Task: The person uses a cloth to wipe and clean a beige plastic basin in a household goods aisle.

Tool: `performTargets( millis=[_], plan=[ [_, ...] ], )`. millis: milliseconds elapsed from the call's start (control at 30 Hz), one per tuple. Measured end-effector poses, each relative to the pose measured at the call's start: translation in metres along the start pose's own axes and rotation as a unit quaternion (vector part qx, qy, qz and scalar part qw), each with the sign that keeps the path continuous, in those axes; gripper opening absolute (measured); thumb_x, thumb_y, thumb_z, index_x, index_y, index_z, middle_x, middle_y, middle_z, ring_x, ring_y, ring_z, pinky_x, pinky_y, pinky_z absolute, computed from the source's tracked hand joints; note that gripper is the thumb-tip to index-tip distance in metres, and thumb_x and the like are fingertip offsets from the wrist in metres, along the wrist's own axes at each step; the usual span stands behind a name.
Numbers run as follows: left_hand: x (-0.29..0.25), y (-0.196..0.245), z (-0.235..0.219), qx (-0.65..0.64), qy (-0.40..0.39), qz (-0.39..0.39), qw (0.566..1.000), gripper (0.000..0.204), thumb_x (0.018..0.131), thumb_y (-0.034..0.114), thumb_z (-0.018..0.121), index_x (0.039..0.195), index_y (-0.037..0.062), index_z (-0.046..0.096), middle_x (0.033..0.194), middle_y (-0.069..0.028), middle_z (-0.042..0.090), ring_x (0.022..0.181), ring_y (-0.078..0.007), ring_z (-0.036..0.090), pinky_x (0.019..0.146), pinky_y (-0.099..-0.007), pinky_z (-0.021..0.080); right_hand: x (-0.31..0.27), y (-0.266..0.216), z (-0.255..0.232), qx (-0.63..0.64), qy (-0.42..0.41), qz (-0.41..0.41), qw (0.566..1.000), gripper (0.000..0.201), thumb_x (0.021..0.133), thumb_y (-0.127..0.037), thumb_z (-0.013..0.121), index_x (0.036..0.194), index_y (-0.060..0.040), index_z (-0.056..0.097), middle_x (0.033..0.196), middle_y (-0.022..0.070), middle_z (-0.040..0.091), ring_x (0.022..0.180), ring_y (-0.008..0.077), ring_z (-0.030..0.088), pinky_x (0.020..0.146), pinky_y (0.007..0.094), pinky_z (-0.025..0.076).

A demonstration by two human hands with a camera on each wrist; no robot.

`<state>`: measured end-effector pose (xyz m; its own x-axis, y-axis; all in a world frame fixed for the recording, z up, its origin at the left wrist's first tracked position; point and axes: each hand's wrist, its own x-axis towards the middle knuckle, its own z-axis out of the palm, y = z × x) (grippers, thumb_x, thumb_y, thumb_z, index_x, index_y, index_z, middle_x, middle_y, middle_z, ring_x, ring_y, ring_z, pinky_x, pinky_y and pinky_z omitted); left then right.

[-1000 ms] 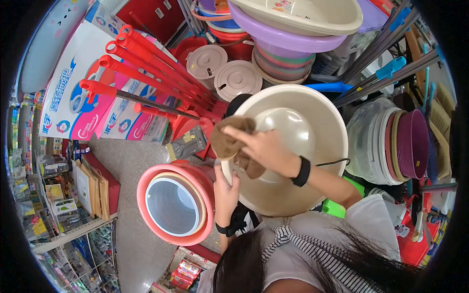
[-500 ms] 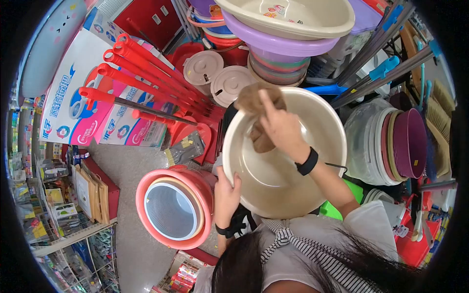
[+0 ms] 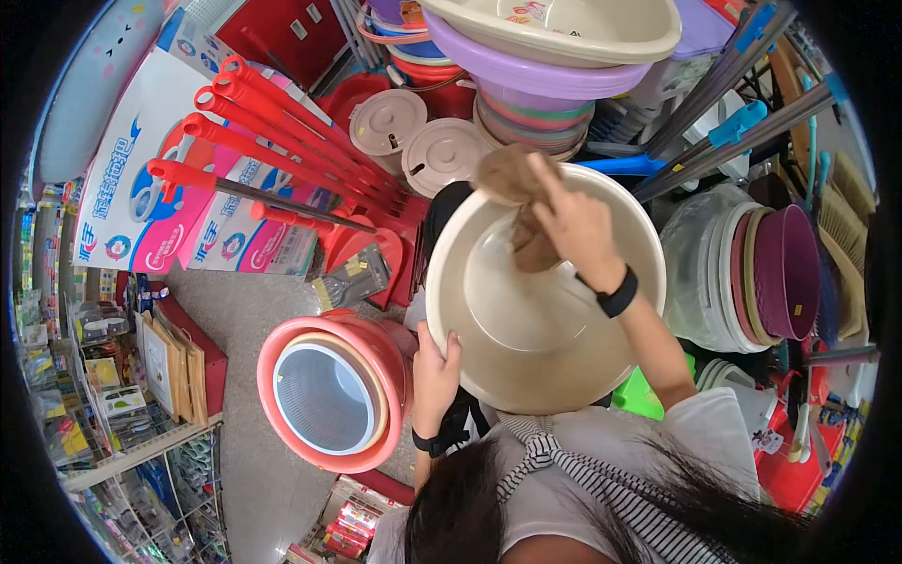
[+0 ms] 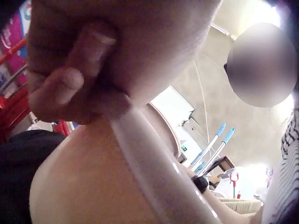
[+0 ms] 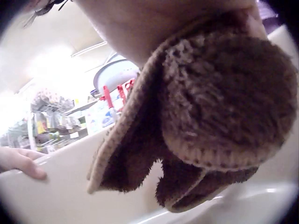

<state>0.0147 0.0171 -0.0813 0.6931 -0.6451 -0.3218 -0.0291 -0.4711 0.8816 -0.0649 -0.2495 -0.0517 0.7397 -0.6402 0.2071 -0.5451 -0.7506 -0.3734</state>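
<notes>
A large cream plastic basin stands in front of the person's body in the head view. My left hand grips its left rim, the thumb on the inner side. Fingers of that hand curl at the rim in the left wrist view. My right hand holds a fuzzy brown cloth at the far rim, index finger stretched out over it. Seen from the right wrist, the cloth is bunched, has a stitched edge, and drapes at the basin wall; it hides most of the holding fingers.
Nested pink and white buckets stand left of the basin. Red-handled dustpans and lidded bins are behind. Stacked tubs crowd the right, stacked basins the far side. A shelf rack lines the left.
My right hand has moved the cloth from the left rim, near my left hand, along to the far rim. My left hand keeps its grip on the left rim.
</notes>
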Motion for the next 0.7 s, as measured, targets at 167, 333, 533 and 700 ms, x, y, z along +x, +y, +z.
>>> performTargets(
  millis=[167, 333, 533, 700],
  plan=[
    [-0.002, 0.014, 0.002, 0.031, -0.012, -0.003, 0.999, 0.030, 0.099, 0.015, 0.051, 0.122, -0.0018, 0.043, 0.101, -0.0260, 0.066, 0.097, -0.0354, 0.068, 0.081, -0.0401, 0.051, -0.012, 0.031, -0.002, -0.001, 0.035, 0.042, 0.998, 0.066, 0.089, -0.022, 0.063, 0.149, -0.0172, 0.036, 0.066, 0.0180, 0.062, 0.062, 0.0381, 0.062, 0.057, 0.0487, 0.049],
    [0.011, 0.034, -0.026, 0.187, -0.041, 0.017, 0.981, 0.051, 0.101, 0.047, 0.043, 0.117, -0.0004, 0.046, 0.093, -0.0310, 0.065, 0.089, -0.0502, 0.062, 0.072, -0.0548, 0.047, -0.007, 0.020, 0.006, 0.024, 0.029, 0.072, 0.997, 0.068, 0.090, -0.023, 0.062, 0.150, -0.0131, 0.033, 0.064, 0.0189, 0.061, 0.060, 0.0389, 0.061, 0.056, 0.0486, 0.048],
    [0.051, 0.031, -0.039, 0.027, -0.057, 0.118, 0.991, 0.039, 0.103, 0.035, 0.048, 0.122, 0.0013, 0.047, 0.093, -0.0234, 0.067, 0.090, -0.0300, 0.069, 0.077, -0.0385, 0.050, -0.005, 0.005, -0.003, 0.038, -0.017, 0.047, 0.998, 0.068, 0.089, -0.022, 0.062, 0.149, -0.0100, 0.033, 0.067, 0.0201, 0.063, 0.060, 0.0389, 0.062, 0.057, 0.0492, 0.049],
    [0.064, 0.023, -0.025, 0.025, -0.057, 0.126, 0.990, 0.032, 0.099, 0.022, 0.058, 0.121, 0.0018, 0.046, 0.090, -0.0200, 0.068, 0.084, -0.0247, 0.069, 0.073, -0.0363, 0.051, -0.011, -0.014, 0.009, 0.045, 0.011, 0.013, 0.999, 0.069, 0.088, -0.021, 0.062, 0.150, -0.0117, 0.032, 0.065, 0.0192, 0.063, 0.058, 0.0380, 0.063, 0.055, 0.0486, 0.050]
  ],
)
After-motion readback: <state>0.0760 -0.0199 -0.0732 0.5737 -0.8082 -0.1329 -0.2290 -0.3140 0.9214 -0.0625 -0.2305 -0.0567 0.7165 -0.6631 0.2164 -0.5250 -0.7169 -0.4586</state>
